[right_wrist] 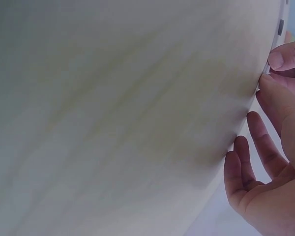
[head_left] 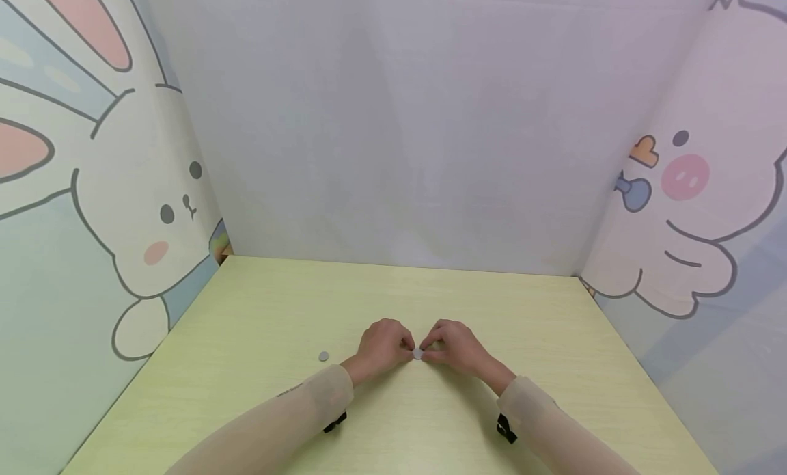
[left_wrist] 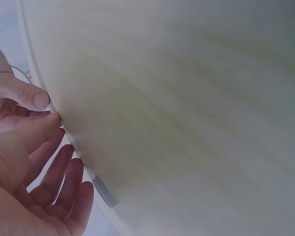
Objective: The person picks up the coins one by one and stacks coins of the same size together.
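A small round grey disc, coin-like, lies flat on the table between both hands. My left hand holds its left edge with thumb and forefinger, while my right hand holds the right edge the same way. In the left wrist view the left hand has its other fingers loosely curled, their tips by the tabletop. The right wrist view shows the right hand in a similar pose, with the disc mostly hidden by fingertips. A second grey disc lies apart, left of the left hand; its edge looks fairly thick in the left wrist view.
The pale yellow wood-grain table reaches back to a plain whitish cloth wall. Cloth panels with a cartoon rabbit and a cartoon animal stand along its left and right sides.
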A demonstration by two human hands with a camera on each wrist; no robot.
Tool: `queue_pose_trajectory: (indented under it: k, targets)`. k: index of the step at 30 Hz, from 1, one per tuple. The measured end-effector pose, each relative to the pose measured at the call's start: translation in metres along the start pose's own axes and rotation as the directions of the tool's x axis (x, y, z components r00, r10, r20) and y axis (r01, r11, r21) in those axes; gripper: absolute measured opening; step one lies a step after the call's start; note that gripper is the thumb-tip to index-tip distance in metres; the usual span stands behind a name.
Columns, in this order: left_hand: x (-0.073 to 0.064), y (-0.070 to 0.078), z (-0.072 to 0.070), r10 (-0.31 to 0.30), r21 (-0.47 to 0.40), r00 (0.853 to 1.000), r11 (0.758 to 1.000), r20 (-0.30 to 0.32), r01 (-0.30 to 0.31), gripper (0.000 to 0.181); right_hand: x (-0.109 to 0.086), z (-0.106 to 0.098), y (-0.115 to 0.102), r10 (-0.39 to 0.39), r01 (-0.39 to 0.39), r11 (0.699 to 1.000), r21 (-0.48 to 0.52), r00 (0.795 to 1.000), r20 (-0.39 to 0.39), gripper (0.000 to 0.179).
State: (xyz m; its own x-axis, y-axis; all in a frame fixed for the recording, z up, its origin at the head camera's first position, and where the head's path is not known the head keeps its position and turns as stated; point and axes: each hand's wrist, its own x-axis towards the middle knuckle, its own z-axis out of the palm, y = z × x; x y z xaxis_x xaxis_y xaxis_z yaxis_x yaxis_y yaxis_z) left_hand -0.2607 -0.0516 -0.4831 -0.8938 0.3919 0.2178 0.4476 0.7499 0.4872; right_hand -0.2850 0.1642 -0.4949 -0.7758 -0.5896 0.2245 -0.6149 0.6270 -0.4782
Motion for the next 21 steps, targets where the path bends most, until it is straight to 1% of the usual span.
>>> queue_pose_trajectory:
  k: [3, 8, 15, 21]
  targets:
    - [0.0002, 0.0003, -0.0003, 0.004, 0.002, 1.000, 1.000, 0.000, -0.004, 0.004, 0.0000, 0.0001, -0.0003, 0.001, -0.001, 1.000, -0.005, 1.000, -0.002, 0.007]
    - [0.0005, 0.0014, -0.0011, -0.012, 0.004, 1.000, 1.000, 0.005, 0.012, 0.004, 0.0001, 0.0001, -0.0006, 0.006, -0.006, 1.000, -0.014, 1.000, -0.003, 0.007]
    - [0.0000, 0.0027, -0.0037, -0.010, 0.002, 1.000, 1.000, 0.020, 0.010, 0.004, 0.0005, 0.0006, 0.0001, 0.010, -0.010, 1.000, -0.014, 1.000, -0.005, 0.007]
    - [0.0007, 0.0014, -0.0025, -0.001, 0.003, 1.000, 1.000, 0.008, 0.001, 0.004, 0.0006, 0.0005, -0.0002, 0.002, -0.002, 1.000, -0.015, 1.000, -0.007, 0.007]
